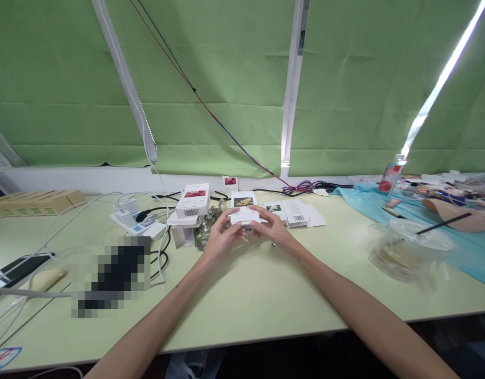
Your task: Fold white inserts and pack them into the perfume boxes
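Note:
Both my hands meet around a small white carton just above the table. My left hand grips its left side with thumb and fingers. On the other side, my right hand holds the right edge, fingers curled over it. A barcode shows partly on the near end. Right behind it is a white panel with a yellow flower picture; I cannot tell whether it belongs to the same carton. Close to my left hand stand glass bottles, partly hidden. To the right lie white cartons, one with a barcode.
A white carton with a pink picture rests on others at left. Power strip, cables and a phone lie farther left. At right are a lidded plastic bowl, a blue cloth and a bottle.

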`<state>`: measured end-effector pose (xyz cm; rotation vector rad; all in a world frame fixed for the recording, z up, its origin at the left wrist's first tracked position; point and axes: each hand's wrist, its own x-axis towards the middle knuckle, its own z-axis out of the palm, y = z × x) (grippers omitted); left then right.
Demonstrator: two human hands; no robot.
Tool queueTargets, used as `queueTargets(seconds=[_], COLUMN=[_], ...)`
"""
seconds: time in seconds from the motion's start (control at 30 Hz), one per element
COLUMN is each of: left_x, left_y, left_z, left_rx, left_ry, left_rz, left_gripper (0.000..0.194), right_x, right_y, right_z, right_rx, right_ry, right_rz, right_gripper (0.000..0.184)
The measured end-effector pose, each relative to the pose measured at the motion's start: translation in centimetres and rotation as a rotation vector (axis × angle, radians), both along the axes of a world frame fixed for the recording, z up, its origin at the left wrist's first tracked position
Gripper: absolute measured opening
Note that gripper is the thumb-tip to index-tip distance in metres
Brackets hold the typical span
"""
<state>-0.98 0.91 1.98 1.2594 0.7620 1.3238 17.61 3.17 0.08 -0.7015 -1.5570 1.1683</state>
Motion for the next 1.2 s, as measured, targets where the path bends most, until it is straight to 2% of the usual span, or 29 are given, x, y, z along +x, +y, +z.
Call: queueTargets(seconds=[0.67,1.2], left_x=[-0.05,-0.29], left_y=[0.11,0.48], left_z=[-0.16,-0.52], left_rx=[0.04,0.072], left_ry=[0.093,0.091], left_rz=[0.064,0.036], left_gripper=[0.06,0.059], right_x=[-0.13,-0.18], right_y=[0.2,0.04], right_z=[-0.2,0.0], right_rx=[0.004,-0.017], right_ry=[-0.031,-0.016], right_rz=[-0.021,-0.045], right_gripper=[0.054,0.054])
